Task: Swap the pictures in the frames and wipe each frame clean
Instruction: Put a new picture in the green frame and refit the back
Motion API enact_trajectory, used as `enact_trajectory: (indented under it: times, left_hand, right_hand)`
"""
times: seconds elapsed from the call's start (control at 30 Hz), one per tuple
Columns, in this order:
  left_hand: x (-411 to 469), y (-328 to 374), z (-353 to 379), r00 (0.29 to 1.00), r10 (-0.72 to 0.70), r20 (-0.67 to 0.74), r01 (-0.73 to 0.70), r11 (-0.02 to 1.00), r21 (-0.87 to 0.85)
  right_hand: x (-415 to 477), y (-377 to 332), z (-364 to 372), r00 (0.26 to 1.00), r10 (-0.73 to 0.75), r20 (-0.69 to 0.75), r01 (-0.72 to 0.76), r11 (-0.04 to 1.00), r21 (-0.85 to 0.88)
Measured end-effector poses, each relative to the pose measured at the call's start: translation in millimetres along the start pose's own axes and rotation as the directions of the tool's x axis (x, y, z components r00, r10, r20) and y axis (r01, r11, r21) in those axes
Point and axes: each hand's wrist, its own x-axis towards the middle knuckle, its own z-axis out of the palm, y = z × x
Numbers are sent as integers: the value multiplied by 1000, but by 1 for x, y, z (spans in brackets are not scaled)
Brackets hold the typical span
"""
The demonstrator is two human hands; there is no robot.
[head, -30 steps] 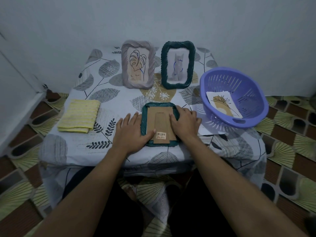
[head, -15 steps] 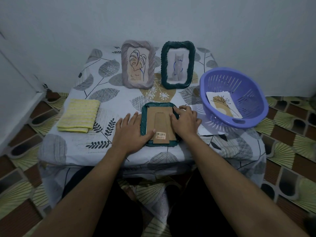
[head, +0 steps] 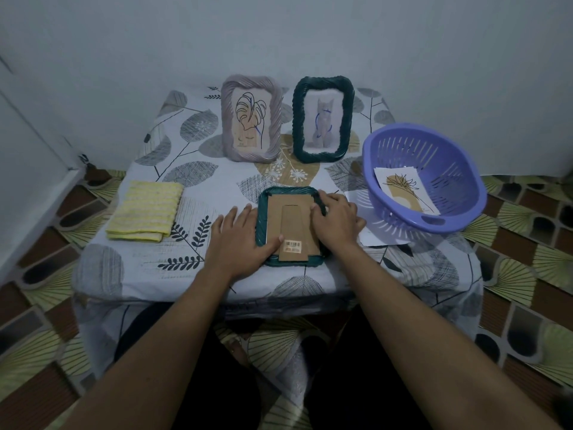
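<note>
Nearest: face-down green frame [head: 290, 193], cardboard backing [head: 293, 226] up, at the worktop's [head: 217, 181] front edge. Left hand [head: 240, 240] flat, thumb on the backing; right hand [head: 336, 220] spread, fingertips pressing the frame's right rim. Left: folded yellow cloth [head: 144, 215]. Right: purple basket [head: 424, 175] holding a print [head: 404, 190]. Rear: grey frame [head: 251, 117] and dark green frame [head: 322, 119], upright.

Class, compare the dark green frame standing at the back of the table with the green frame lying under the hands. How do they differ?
The standing green frame is upright, showing its front with a cat picture; the flat green frame lies face down, showing its cardboard back. The left hand and right hand touch only the flat one. Both share a twisted dark green border.
</note>
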Motion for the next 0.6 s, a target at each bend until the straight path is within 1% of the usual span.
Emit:
enact_trajectory:
  times: [0.07, 0.17, 0.23, 0.3, 0.4, 0.5, 0.6]
  left_hand:
    - [0, 0, 0, 1000, 0, 3, 0, 1000, -1]
    - [0, 0, 1, 1000, -5, 3, 5, 1000, -3]
    - [1, 0, 1, 1000, -7, 4, 7, 1000, 2]
    - [1, 0, 1, 1000, -9, 7, 9, 1000, 5]
    - [1, 0, 0, 1000, -8, 18, 8, 1000, -1]
    - [1, 0, -1, 999, -6, 40, 7, 999, -34]
    - [0, -1, -5, 999, -14, 37, 19, 989, -146]
  right_hand:
    - [-2, 0, -2, 1000, -16, -19, 17, 999, 46]
    - [-9, 0, -4, 989, -150, -7, 150, 988, 20]
    - [-14, -1, -2, 965, -254, 68, 255, 967, -8]
    - [-17, 0, 3, 940, -305, 154, 319, 945, -78]
    - [-20, 1, 7, 925, -306, 224, 350, 916, -195]
    - [-20, 1, 8, 926, -300, 227, 349, 912, -218]
    - [-21, 0, 8, 929, -293, 226, 344, 909, -234]
